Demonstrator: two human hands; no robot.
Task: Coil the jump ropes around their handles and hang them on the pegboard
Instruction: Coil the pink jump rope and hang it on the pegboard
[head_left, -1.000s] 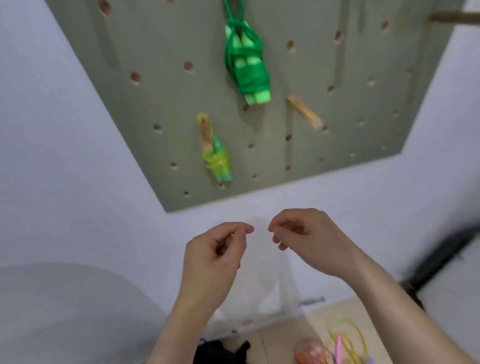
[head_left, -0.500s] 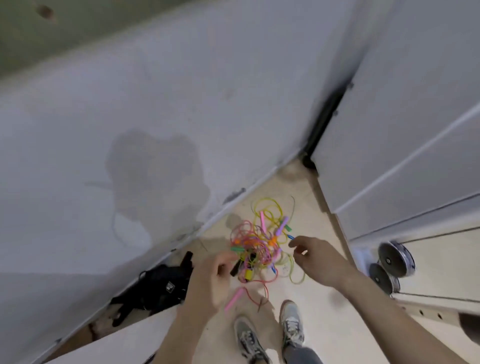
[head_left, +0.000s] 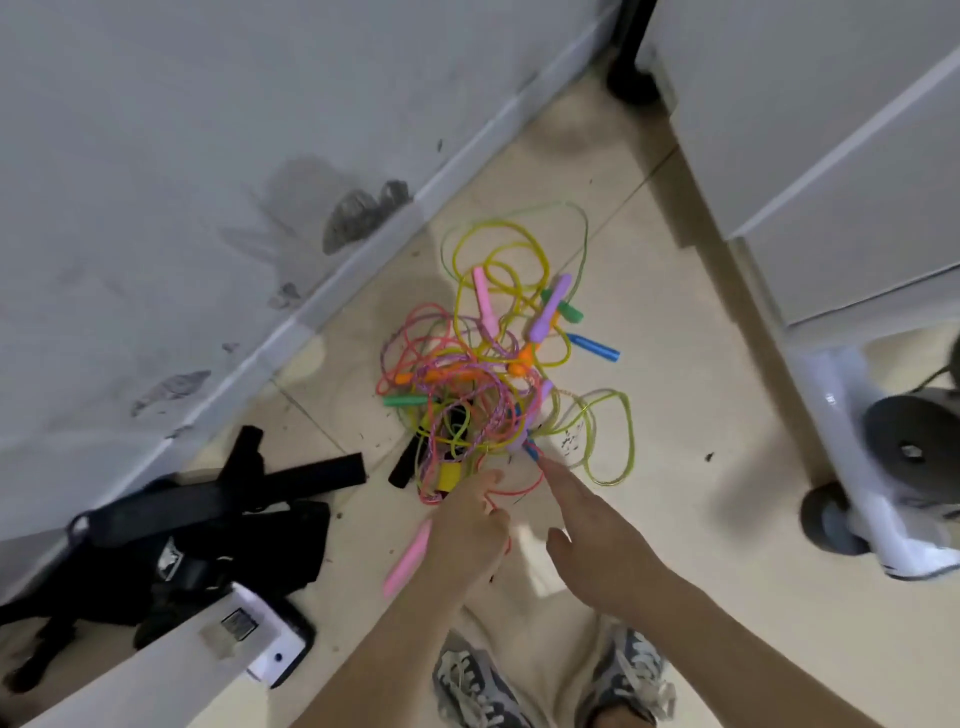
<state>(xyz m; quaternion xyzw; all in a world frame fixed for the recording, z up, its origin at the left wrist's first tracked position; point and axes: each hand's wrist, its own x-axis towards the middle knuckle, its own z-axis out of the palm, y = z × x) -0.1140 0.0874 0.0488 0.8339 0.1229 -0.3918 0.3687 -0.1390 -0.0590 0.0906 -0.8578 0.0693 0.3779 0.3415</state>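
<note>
A tangled pile of jump ropes (head_left: 493, 374) lies on the tiled floor by the wall, with yellow, pink, red and braided cords. Handles stick out of it: pink (head_left: 483, 299), purple (head_left: 551, 306), blue (head_left: 595, 348), green (head_left: 405, 400), yellow (head_left: 449, 475), black (head_left: 404, 463). My left hand (head_left: 467, 525) reaches into the pile's near edge, its fingers against a red cord; a loose pink handle (head_left: 408, 558) lies just left of it. My right hand (head_left: 592, 530) stretches its index finger to a blue handle tip at the pile's near side, holding nothing. The pegboard is out of view.
A black strap bag (head_left: 208, 530) sprawls on the floor at left, beside a white edge with a small device (head_left: 270, 644). A white cabinet (head_left: 831, 156) and a wheeled white base (head_left: 883, 493) stand at right. My shoes (head_left: 478, 686) are just below the hands.
The view dropped from the pegboard with its two hung ropes to the floor pile. Both hands lowered and reached forward to the pile's near edge, fingers now extended.
</note>
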